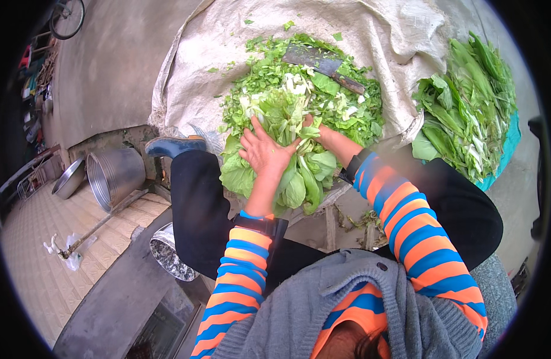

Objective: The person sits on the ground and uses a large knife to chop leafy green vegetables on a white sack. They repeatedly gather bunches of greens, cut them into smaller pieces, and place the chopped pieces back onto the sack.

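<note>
A bunch of leafy greens (302, 176), with pale stalks and broad green leaves, lies between my hands on a heap of chopped greens (245, 78). My left hand (266, 152) is spread around the bunch's left side, thumb toward the right hand, gripping the leaves. From the right, my right hand (326, 137) closes on the same bunch; its fingers are partly hidden among the leaves. Just beyond, a cleaver (314, 58) with a dark broad blade rests flat on the heap, its wooden handle pointing toward the near right.
A whitish woven sheet (197, 72) lies under the heap. To the right, a pile of whole long-leaved greens (466, 107) sits on a teal sheet (511, 140). At left stand a large metal pot (115, 173), a tilted metal basin (69, 179) and a long stick (102, 224).
</note>
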Tool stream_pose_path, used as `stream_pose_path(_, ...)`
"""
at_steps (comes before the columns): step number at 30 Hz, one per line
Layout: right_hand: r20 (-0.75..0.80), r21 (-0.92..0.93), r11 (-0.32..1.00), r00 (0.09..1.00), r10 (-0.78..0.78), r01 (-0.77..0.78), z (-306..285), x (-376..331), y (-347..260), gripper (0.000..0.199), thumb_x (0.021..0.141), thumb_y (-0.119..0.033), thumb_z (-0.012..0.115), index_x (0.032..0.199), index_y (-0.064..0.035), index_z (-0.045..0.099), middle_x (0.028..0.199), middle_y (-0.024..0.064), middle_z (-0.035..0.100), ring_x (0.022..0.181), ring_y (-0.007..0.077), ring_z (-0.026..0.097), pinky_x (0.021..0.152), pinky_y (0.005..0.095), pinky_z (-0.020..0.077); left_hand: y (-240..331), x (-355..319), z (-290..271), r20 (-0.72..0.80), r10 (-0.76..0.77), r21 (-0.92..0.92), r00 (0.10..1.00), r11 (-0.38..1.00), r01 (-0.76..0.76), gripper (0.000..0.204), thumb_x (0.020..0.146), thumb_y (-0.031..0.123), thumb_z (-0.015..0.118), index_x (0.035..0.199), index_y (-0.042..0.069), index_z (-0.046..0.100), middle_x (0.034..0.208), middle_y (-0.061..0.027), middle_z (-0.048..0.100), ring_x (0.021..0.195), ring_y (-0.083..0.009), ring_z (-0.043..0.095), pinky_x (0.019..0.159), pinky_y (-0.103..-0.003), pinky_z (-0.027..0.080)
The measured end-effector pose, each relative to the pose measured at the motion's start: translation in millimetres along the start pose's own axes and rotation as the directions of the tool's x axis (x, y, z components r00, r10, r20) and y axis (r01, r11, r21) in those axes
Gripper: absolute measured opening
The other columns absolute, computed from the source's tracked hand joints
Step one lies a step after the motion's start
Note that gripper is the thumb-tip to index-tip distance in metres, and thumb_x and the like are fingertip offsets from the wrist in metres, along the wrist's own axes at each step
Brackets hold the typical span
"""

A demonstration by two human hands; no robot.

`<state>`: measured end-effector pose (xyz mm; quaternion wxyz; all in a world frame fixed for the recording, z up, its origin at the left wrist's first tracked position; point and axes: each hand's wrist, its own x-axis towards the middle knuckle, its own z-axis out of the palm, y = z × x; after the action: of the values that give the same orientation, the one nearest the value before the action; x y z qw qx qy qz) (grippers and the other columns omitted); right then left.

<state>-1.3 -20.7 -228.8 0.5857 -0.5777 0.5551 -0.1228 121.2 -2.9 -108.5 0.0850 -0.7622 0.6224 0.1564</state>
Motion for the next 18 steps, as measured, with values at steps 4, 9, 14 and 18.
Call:
stream_pose_path(4,0.088,-0.297,0.935,0.970,0.228,-0.192,-42,-33,-16,0.051,0.084,-0.045,0.049,0.119,-0.0089,0.056,0.119,0.0173,0.055,0.103,0.0351,0.056,0.091,0.0390,0.0438,5,-2,9,-0.039,-0.008,0.078,0.999,0.997,0.011,0.113,0.056,0.040,0.079,0.143,0.006,0.015,0.130,-0.0231,0.034,0.117,-0.0349,0.033,0.094,-0.048,0.026)
stream_pose_path(9,-0.178,-0.391,0.891,0.969,0.171,-0.229,-94,-74,-34,0.054,0.076,-0.049,0.059,0.112,-0.0087,0.062,0.109,0.0148,0.062,0.100,0.0304,0.059,0.085,0.0403,0.0476,19,10,18,-0.045,-0.003,0.213,0.999,0.977,0.013,0.108,0.061,0.033,0.076,0.143,0.004,0.013,0.131,-0.0230,0.033,0.117,-0.0342,0.034,0.093,-0.047,0.027)
stream_pose_path(14,-0.550,-0.427,0.896,0.822,-0.150,-0.122,-140,-67,2,0.041,0.075,-0.033,0.064,0.109,-0.0103,0.059,0.106,0.0113,0.061,0.099,0.0310,0.058,0.084,0.0413,0.0468,27,14,15,0.011,-0.038,0.214,0.999,0.976,0.035,0.112,0.058,0.040,0.077,0.143,0.004,0.014,0.133,-0.0250,0.033,0.118,-0.0347,0.033,0.095,-0.049,0.026)
stream_pose_path(18,-0.528,-0.561,0.785,0.843,-0.097,-0.262,-140,-38,31,0.037,0.072,-0.020,0.064,0.106,-0.0073,0.054,0.101,0.0128,0.058,0.098,0.0318,0.057,0.079,0.0425,0.0483,31,13,18,-0.021,-0.015,0.248,1.000,0.969,0.020,0.111,0.058,0.040,0.077,0.143,0.003,0.014,0.132,-0.0256,0.033,0.118,-0.0351,0.033,0.094,-0.049,0.026)
